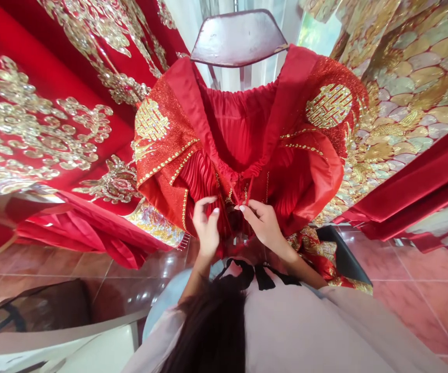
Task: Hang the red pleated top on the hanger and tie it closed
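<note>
A dark wooden chair (238, 39) carries the red pleated garment (243, 134), draped from its back above the tiled floor (422, 295).

A dress shop: gold-embroidered red gowns (45, 119) hang all round above a tiled floor (422, 295).

We see both hands on a red pleated garment with gold embroidered panels (243, 134), which hangs over the dark wooden back of a chair (238, 39). The left hand (207, 225) and the right hand (263, 223) pinch the gathered red fabric at its lower middle, close to each other; what the fingertips grip there is perhaps a thin red cord, we cannot tell. A large red cloth with gold floral embroidery (53, 103) hangs on the left, a gold scale-patterned cloth (414, 77) on the right, above a reddish tiled floor (422, 290).
</note>
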The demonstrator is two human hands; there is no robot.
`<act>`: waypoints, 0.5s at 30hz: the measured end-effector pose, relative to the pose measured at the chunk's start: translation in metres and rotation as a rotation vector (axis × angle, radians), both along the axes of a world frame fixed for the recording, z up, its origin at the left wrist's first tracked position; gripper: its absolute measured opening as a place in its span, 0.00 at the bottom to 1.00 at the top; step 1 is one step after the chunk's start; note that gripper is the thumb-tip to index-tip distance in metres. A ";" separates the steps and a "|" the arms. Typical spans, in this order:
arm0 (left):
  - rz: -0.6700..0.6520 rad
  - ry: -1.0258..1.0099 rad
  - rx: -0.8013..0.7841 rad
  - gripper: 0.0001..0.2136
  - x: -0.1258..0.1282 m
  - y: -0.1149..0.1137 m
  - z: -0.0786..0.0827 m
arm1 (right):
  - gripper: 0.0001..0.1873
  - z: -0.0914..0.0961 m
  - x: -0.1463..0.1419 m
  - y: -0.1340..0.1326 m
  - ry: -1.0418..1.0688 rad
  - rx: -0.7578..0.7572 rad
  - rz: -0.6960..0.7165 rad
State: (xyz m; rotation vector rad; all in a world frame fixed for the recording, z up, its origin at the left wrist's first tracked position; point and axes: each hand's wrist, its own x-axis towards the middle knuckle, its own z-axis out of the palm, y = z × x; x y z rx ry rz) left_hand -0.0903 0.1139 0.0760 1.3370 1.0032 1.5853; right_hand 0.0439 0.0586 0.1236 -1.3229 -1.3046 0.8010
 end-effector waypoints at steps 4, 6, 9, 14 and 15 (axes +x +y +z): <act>-0.462 0.128 0.040 0.12 0.029 -0.004 0.039 | 0.17 0.008 0.006 0.002 -0.130 0.021 0.080; -0.502 0.225 0.044 0.13 0.034 0.000 0.051 | 0.16 0.018 0.014 -0.001 -0.208 0.026 0.084; -0.477 0.359 0.104 0.14 0.020 0.013 0.072 | 0.16 0.042 0.041 -0.005 -0.337 0.078 -0.033; -0.141 0.365 0.372 0.12 -0.034 0.053 0.123 | 0.12 0.088 0.114 -0.003 -0.483 0.299 -0.187; -0.033 0.343 0.432 0.12 -0.043 0.063 0.131 | 0.11 0.093 0.127 0.000 -0.506 0.325 -0.234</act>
